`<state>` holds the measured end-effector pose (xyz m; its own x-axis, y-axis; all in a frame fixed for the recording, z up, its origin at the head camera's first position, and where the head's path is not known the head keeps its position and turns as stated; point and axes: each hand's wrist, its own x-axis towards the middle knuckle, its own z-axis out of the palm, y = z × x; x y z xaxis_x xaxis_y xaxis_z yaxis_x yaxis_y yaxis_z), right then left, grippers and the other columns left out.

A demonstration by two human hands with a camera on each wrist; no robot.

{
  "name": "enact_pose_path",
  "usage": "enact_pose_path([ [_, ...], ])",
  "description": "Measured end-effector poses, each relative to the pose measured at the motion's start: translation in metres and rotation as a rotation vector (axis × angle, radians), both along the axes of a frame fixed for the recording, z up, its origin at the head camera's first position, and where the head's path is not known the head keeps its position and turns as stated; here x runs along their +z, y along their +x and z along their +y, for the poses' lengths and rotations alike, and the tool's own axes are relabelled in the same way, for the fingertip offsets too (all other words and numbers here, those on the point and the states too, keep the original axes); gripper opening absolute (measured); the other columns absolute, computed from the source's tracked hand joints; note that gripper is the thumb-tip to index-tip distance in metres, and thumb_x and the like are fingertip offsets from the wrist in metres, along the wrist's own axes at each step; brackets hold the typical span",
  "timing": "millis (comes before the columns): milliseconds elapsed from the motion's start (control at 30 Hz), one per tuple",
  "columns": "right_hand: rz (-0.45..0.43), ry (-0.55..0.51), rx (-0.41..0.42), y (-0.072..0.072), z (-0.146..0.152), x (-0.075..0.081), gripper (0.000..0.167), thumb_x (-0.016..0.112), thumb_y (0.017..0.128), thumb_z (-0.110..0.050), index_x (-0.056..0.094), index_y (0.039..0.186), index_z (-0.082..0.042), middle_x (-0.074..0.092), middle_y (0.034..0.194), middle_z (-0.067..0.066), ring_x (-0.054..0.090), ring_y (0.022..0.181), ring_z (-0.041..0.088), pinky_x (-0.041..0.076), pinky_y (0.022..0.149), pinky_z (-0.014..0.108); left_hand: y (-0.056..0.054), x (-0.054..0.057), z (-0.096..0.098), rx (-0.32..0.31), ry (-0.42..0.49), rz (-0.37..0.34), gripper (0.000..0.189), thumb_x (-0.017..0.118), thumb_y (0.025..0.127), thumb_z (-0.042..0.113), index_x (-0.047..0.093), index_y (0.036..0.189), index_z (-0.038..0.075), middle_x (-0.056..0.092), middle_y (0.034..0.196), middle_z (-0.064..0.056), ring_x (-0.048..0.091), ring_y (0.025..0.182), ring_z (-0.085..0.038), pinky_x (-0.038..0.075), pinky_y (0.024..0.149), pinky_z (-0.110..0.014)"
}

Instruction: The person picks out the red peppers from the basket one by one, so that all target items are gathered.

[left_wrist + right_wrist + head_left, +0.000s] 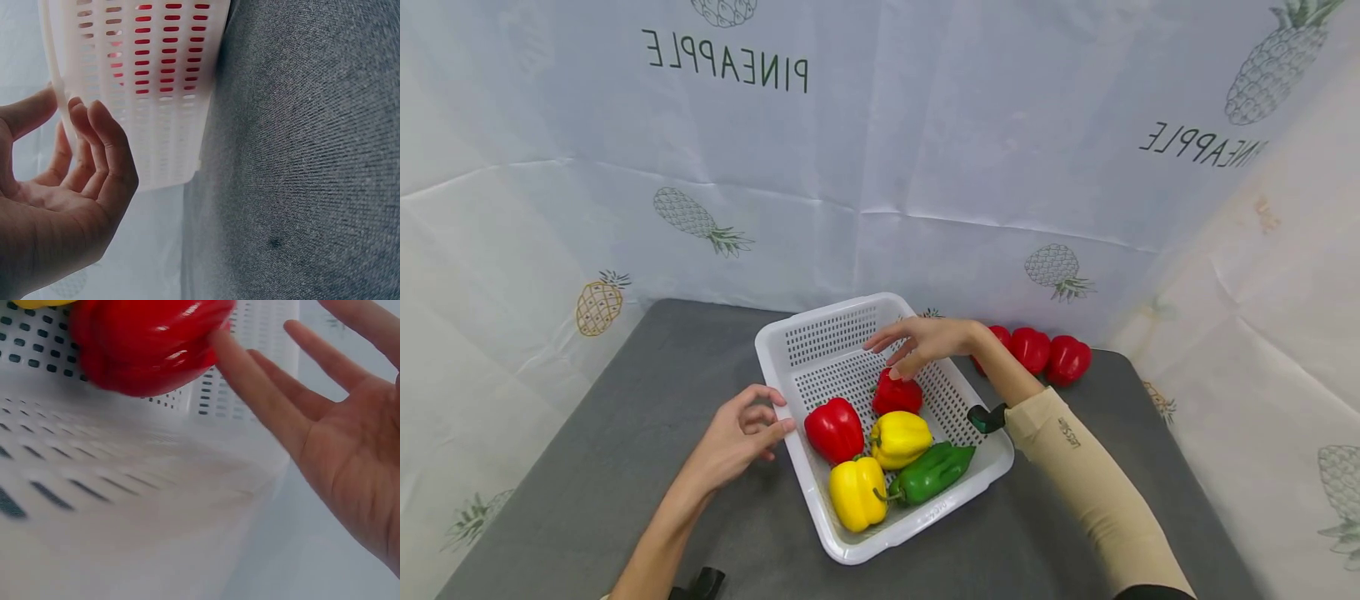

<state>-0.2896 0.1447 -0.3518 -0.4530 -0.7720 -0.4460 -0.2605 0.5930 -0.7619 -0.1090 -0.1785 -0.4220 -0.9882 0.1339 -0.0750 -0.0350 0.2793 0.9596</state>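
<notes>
A white perforated plastic basket [817, 500] sits at an angle on the table. Inside lie a red bell pepper [835, 430], a second red bell pepper [898, 395], a yellow bell pepper [901, 440], another yellow bell pepper [856, 495] and a long green pepper [934, 473]. My left hand [737, 435] holds the basket's left rim, its thumb and curled fingers about the edge in the left wrist view. Over the basket's far right side, my right hand [925, 340] is spread, its thumb at the second red pepper [150, 347] and the other fingers straight and apart.
Red bell peppers [1067, 360] stand in a row on the table behind my right forearm, partly hidden by it. The dark grey table [625, 467] meets a white pineapple-print curtain [925, 150] at the back and sides.
</notes>
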Motion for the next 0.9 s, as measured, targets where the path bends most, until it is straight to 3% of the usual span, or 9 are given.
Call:
enact_pose_path([
  [333,0.022,-0.035,0.061,-0.006,-0.008,-0.006,0.079,0.078,0.094,-0.016,0.042,0.164,-0.006,0.043,0.17,0.021,0.051,0.153,0.044,0.057,0.114,0.051,-0.001,0.0,0.001,0.005,-0.009,-0.006,0.042,0.079,0.098,0.016,0.055,0.13,0.001,0.075,0.095,-0.016,0.071,0.076,-0.032,0.064,0.068,-0.03],
  [567,0.009,-0.048,0.103,-0.011,-0.013,-0.013,0.081,0.082,0.089,-0.006,0.045,0.161,-0.002,0.046,0.168,0.023,0.049,0.155,0.044,0.046,0.125,0.055,-0.001,0.0,0.0,-0.004,0.004,-0.007,0.043,0.079,0.098,0.016,0.054,0.13,0.001,0.074,0.095,-0.017,0.071,0.076,-0.033,0.064,0.068,-0.031],
  [900,-0.038,0.013,0.135,-0.013,-0.019,-0.026,0.082,0.084,0.086,-0.002,0.049,0.16,-0.004,0.051,0.166,0.017,0.05,0.155,0.033,0.047,0.126,0.049,-0.002,0.0,-0.001,-0.002,0.001,-0.005,0.042,0.079,0.098,0.015,0.054,0.13,0.001,0.075,0.096,-0.018,0.072,0.077,-0.034,0.064,0.068,-0.031],
])
